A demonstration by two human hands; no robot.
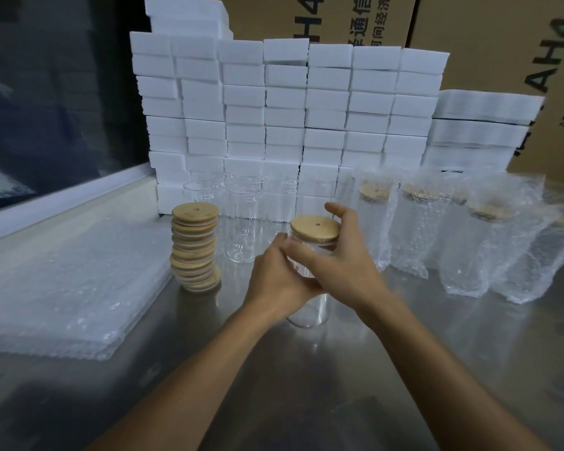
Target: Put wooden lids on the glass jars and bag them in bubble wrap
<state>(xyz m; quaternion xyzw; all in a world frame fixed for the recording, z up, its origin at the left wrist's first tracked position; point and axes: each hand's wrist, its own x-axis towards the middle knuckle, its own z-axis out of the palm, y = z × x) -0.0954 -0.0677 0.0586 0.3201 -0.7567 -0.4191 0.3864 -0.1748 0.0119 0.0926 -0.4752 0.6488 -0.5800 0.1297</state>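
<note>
A clear glass jar [310, 310] stands on the steel table [306, 369] at the centre, with a round wooden lid [314, 228] with a small hole on its mouth. My left hand [275, 281] grips the jar's upper body from the left. My right hand [342, 258] curls round the lid's rim and the jar's neck from the right. A leaning stack of several wooden lids [194, 247] stands to the left. Several bare jars [241, 219] wait behind. Several lidded jars in bubble wrap bags [463, 242] stand at the right.
A flat pile of bubble wrap bags [66, 288] lies on the left of the table. A wall of white foam blocks [284, 105] rises behind the jars, with cardboard cartons [502, 43] behind it. A dark window [52, 92] is at the far left.
</note>
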